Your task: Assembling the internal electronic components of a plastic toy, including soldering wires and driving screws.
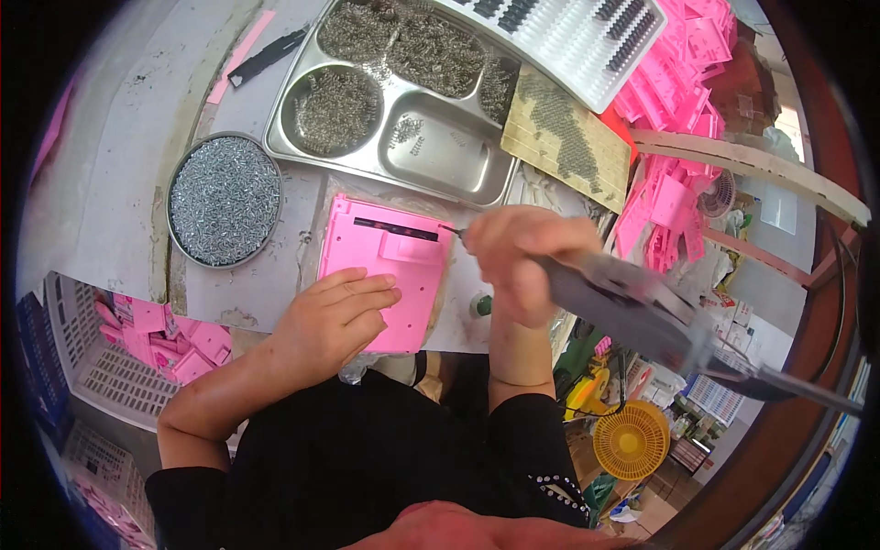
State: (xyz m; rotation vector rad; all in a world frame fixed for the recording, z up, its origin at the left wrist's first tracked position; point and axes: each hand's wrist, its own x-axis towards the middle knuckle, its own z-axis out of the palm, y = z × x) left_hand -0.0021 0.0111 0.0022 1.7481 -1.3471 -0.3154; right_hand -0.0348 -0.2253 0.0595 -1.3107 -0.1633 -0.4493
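Note:
A pink plastic panel (pixel 414 293) with a black strip (pixel 396 229) set near its far edge lies on the table before me. My left hand (pixel 344 316) rests flat on the panel's near left part, fingers stretched out. In my right hand (pixel 524 257) is a dark electric screwdriver (pixel 623 307), gripped near its front end and held slantwise. Its thin bit points at the panel's far right corner, by the end of the strip; whether the tip touches cannot be made out.
Left of the panel stands a round bowl of screws (pixel 225 200). Beyond it, a steel compartment tray (pixel 440 151) holds small springs. A white tray (pixel 559 37) with black parts and a tan board (pixel 568 137) lie far right, near heaped pink parts (pixel 674 82). A crate (pixel 110 367) sits lower left.

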